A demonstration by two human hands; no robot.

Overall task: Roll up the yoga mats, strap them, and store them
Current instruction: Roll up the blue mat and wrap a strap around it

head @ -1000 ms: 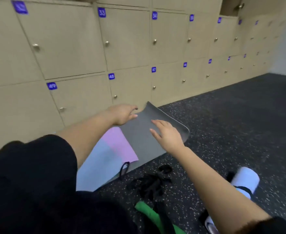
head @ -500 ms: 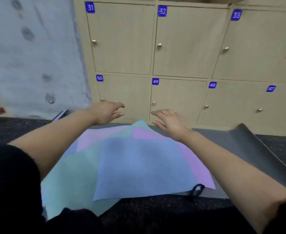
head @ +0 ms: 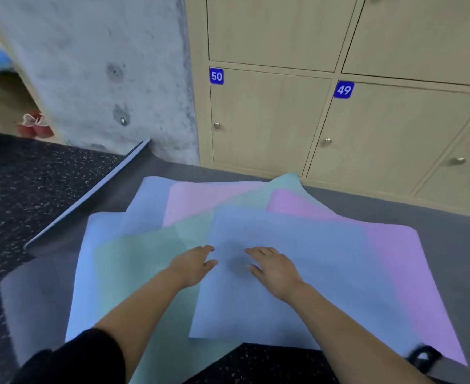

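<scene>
Several thin pastel mats lie spread and overlapping on a large grey mat (head: 455, 239) on the floor. The top one is blue (head: 311, 273); a green one (head: 134, 261) and a pink-purple one (head: 400, 261) show under it. My left hand (head: 193, 266) hovers at the blue mat's left edge, fingers relaxed, holding nothing. My right hand (head: 275, 268) is over the blue mat with fingers spread, and whether it touches is unclear. A black strap (head: 422, 358) lies at the lower right edge.
Wooden lockers (head: 269, 120) numbered 50 and 49 stand right behind the mats. A grey concrete pillar (head: 112, 73) is at the back left. Dark speckled floor (head: 20, 184) lies to the left. The grey mat's left edge (head: 89, 192) curls up.
My view swung left from the grey mat's right end to the pastel mats, then tilted down. Both hands came back from near the lockers to the blue top mat.
</scene>
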